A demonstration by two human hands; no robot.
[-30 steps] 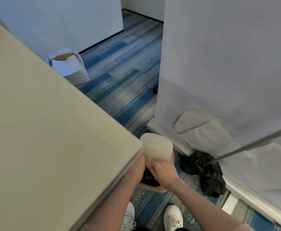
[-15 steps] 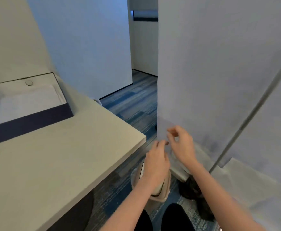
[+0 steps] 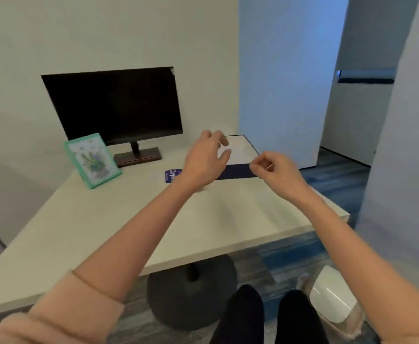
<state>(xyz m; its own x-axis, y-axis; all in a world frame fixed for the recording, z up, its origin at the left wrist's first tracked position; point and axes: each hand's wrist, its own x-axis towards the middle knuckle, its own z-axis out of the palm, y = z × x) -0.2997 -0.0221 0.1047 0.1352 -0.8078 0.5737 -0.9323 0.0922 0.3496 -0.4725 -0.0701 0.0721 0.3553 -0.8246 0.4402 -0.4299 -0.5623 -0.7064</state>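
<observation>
My left hand point(image 3: 207, 158) hovers above the white table point(image 3: 134, 219), fingers loosely bent, with nothing in it. Just to its right, my right hand point(image 3: 276, 170) hangs in the air with its fingers curled in and thumb against the forefinger; nothing shows between them. Behind both hands lies an open dark blue box point(image 3: 238, 173) with a white inside, near the table's far right corner. A small purple packet point(image 3: 170, 175) lies on the table, partly hidden by my left wrist.
A black monitor point(image 3: 115, 105) stands at the back of the table, with a green picture frame point(image 3: 93, 161) leaning in front of it. On the carpet by my right leg sits a bin with a white lid point(image 3: 331, 300). White partitions point(image 3: 278, 70) rise on the right.
My view has swung up from the floor bin to the tabletop. Both hands let go of the bin lid and rose over the table towards the blue box.
</observation>
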